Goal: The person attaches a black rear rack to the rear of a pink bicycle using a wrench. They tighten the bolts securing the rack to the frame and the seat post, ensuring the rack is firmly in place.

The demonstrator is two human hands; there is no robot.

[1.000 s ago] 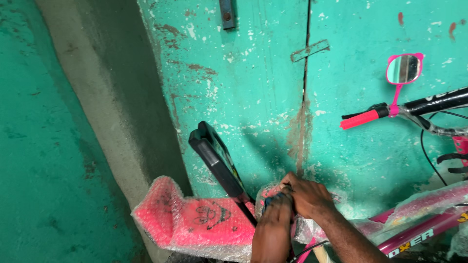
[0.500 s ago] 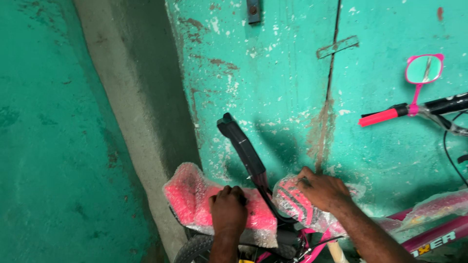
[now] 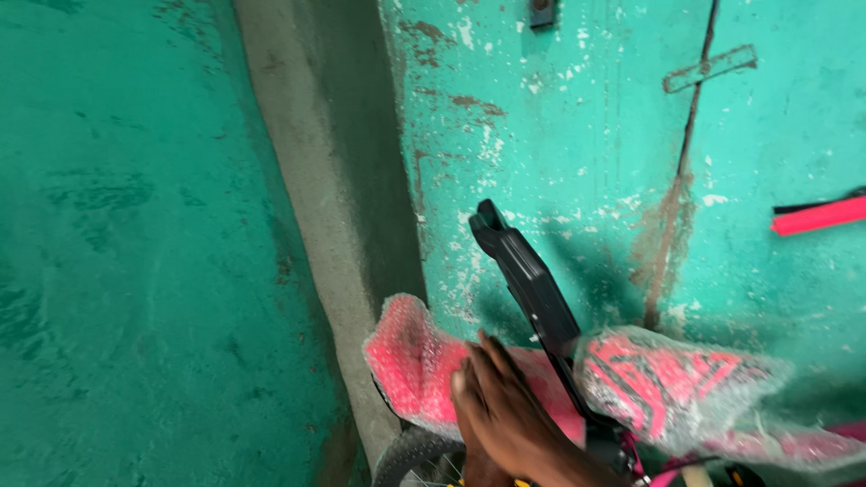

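Observation:
A child's pink bicycle stands against a teal metal door. Its pink parts are wrapped in clear bubble wrap: one wrapped piece (image 3: 408,361) on the left and another (image 3: 677,383) on the right. Between them a black plastic bar (image 3: 528,275) rises at a slant toward the door. My left hand (image 3: 505,410) lies flat on the left wrapped piece, just beside the foot of the black bar, with its fingers stretched out and nothing held. My right hand is out of sight. A black tyre (image 3: 410,455) shows under the wrap.
The teal door (image 3: 586,117) has peeling paint, rust and a vertical seam. A grey concrete post (image 3: 316,198) stands left of it, then a teal wall (image 3: 117,234). The pink grip (image 3: 816,216) of another handlebar pokes in at the right edge.
The view has swung left, so the mirror and the second bicycle's handlebar have slid out. My right hand has left the right wrapped piece; my left hand has flattened on the left one.

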